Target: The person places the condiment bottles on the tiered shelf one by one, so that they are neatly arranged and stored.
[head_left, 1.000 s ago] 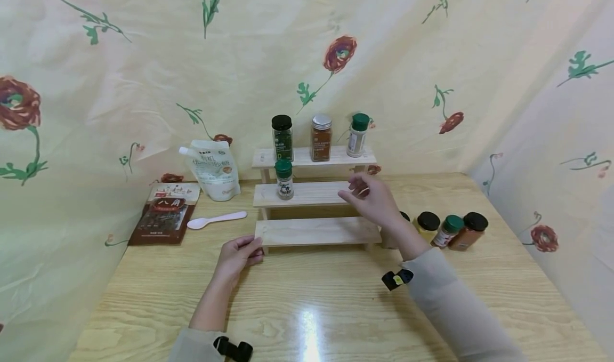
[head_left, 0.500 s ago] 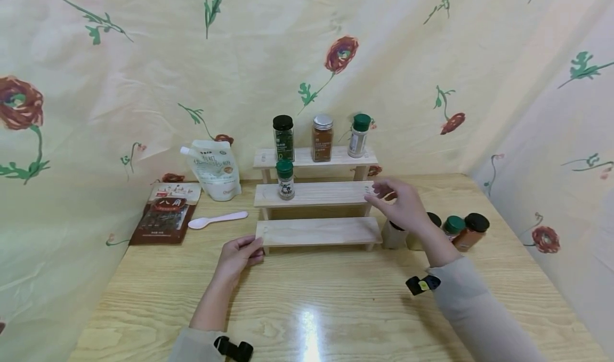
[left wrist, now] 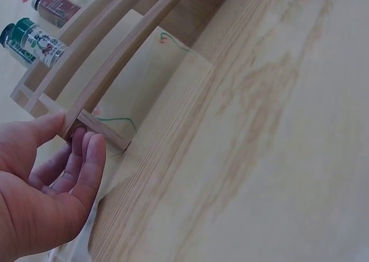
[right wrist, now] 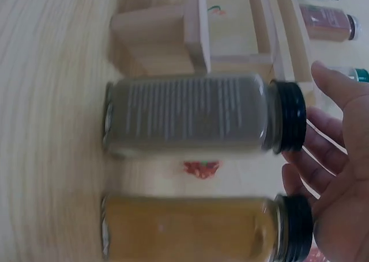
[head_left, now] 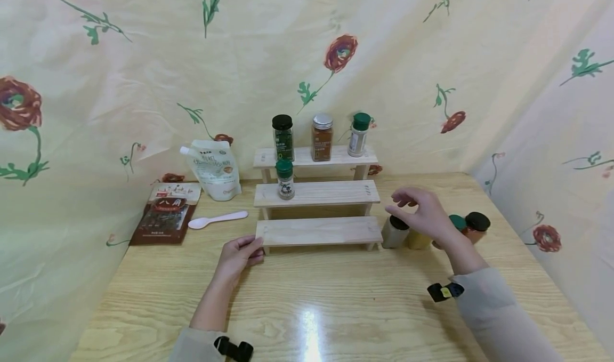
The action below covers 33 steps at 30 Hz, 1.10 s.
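Note:
My left hand (head_left: 240, 256) pinches the front left corner of a three-tier wooden rack (head_left: 318, 231), thumb on the lowest board and fingers curled beneath it. Loosely curved and holding nothing, my right hand (head_left: 423, 212) hovers at the lid of a grey-filled spice jar (right wrist: 190, 113) with a black cap. Beside that jar stands a yellow-brown spice jar (right wrist: 190, 228), also black-capped, its top hidden by the hand in the head view. One green-capped shaker (head_left: 285, 181) stands at the left of the middle tier.
On the top tier stand a black-capped jar (head_left: 283, 138), a silver-capped jar (head_left: 322, 138) and a green-capped shaker (head_left: 357, 135). Further right are a green-capped jar (head_left: 458, 222) and a red-brown jar (head_left: 477, 227). Left lie a spoon (head_left: 218, 219), a white pouch (head_left: 216, 170) and a brown packet (head_left: 165, 214).
My right hand has moved right, from over the middle tier to above the grey-filled jar beside the rack. My left hand has stayed on the rack's corner.

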Available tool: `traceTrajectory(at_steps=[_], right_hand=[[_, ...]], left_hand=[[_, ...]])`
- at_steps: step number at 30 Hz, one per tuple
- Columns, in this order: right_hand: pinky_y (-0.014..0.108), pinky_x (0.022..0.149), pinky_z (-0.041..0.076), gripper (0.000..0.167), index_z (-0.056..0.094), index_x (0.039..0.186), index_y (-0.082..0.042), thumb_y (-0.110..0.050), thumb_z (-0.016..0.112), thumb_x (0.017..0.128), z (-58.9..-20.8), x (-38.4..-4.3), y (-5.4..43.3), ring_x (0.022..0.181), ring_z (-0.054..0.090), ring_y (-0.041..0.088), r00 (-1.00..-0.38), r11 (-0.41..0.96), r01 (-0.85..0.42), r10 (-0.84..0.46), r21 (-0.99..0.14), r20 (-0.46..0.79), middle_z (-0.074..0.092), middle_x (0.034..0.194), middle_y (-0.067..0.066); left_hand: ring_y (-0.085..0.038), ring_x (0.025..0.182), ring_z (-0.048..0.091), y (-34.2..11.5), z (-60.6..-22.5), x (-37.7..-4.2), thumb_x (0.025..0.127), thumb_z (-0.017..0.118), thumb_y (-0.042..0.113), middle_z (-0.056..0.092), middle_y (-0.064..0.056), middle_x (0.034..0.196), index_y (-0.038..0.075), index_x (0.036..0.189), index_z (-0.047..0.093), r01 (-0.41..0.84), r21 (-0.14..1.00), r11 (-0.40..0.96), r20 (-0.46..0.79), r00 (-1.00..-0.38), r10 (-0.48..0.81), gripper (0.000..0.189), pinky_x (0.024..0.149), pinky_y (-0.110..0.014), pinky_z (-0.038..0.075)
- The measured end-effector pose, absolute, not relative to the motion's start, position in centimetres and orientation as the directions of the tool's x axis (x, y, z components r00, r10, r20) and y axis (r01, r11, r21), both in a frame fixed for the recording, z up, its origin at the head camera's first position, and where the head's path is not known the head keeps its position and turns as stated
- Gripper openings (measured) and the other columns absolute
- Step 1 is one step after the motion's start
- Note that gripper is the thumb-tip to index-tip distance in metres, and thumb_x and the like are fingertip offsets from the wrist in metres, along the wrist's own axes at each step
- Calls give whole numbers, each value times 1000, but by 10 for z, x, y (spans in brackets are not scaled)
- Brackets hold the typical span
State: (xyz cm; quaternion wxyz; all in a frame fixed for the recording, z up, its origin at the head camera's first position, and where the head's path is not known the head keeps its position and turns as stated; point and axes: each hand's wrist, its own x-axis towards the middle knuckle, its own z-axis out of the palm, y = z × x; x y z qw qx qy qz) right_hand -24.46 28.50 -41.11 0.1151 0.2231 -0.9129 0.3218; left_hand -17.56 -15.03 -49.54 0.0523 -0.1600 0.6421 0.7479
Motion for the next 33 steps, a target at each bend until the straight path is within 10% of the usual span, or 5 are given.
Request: traceTrajectory(at_steps=[33], right_hand=[[41,66,59,37,72,109,-6,-26,87,82,-416,-232,310,84,63,16,-822,704,-568,-508,-427,256,68,94,-2]], left_hand=[[-12,75,67,-149,-491,-172,98,67,6,69,-10,92,-17,132,53,-281,944,-171,-304,-945,-123,43,76,-25,64]])
